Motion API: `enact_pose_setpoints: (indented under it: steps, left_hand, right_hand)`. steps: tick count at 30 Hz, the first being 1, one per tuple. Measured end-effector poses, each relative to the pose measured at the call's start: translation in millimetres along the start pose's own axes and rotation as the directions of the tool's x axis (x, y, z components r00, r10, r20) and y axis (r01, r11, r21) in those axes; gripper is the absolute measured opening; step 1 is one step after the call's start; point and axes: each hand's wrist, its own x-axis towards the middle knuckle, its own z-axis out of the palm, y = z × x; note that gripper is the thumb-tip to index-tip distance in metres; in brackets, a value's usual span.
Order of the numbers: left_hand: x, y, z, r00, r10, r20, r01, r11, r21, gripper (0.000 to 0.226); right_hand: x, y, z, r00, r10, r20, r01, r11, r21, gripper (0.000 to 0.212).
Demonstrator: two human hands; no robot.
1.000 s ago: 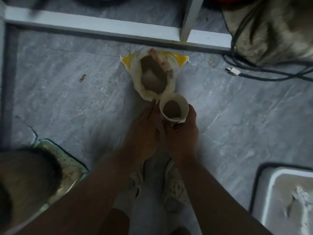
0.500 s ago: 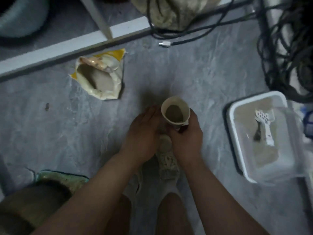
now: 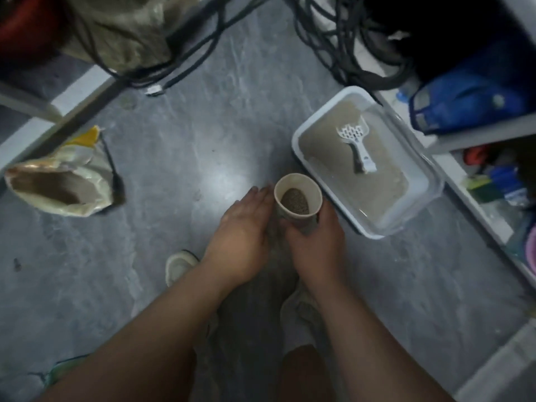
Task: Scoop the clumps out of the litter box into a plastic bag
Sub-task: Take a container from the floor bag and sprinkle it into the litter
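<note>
A paper cup (image 3: 298, 198) of litter is being clasped by the right hand (image 3: 314, 242), left hand (image 3: 242, 227) flat alongside; likely topping-up, so tipping into the litter box (image 3: 301, 132) is being called for.

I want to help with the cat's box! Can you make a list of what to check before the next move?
1. Round paper cup upright, granules inside: ok.
2. Right hand grips cup: ok.
3. Left hand fingers flat beside cup; touching it: cannot tell.
4. White slotted plastic scoop lies on the litter in the white rectangular litter box: ok.
5. Plastic bag for clumps ready: cannot tell; only an open litter sack shows.
6. Clumps in the litter: cannot tell.
</note>
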Motion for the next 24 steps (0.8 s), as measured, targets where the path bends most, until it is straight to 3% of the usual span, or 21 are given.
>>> enact_pose_setpoints:
  steps: [5, 11, 14, 24]
  left_hand:
    - [30.7, 60.9, 43.9, 0.996, 0.019, 0.085, -0.021, 0.999, 0.026, 0.075]
    - [63.3, 119.0, 75.2, 0.977, 0.060, 0.205, -0.089, 0.987, 0.135, 0.074]
    - [75.2, 140.4, 85.9, 0.970, 0.072, 0.233, -0.118, 0.975, 0.189, 0.076]
    - [133.9, 152.9, 130.5, 0.956, 0.038, 0.291, -0.131, 0.942, 0.307, 0.078]
  right_hand:
    - [13.5, 41.4, -62.3, 0.994, 0.087, -0.069, -0.086, 0.996, 0.026, 0.067]
    - [29.6, 78.6, -125.4, 0.967, 0.175, -0.185, -0.178, 0.984, 0.000, 0.056]
    - [37.4, 92.9, -151.3, 0.955, 0.220, -0.198, -0.212, 0.975, 0.059, 0.063]
    - [74.1, 142.0, -183.4, 0.918, 0.348, -0.188, -0.328, 0.936, 0.130, 0.075]
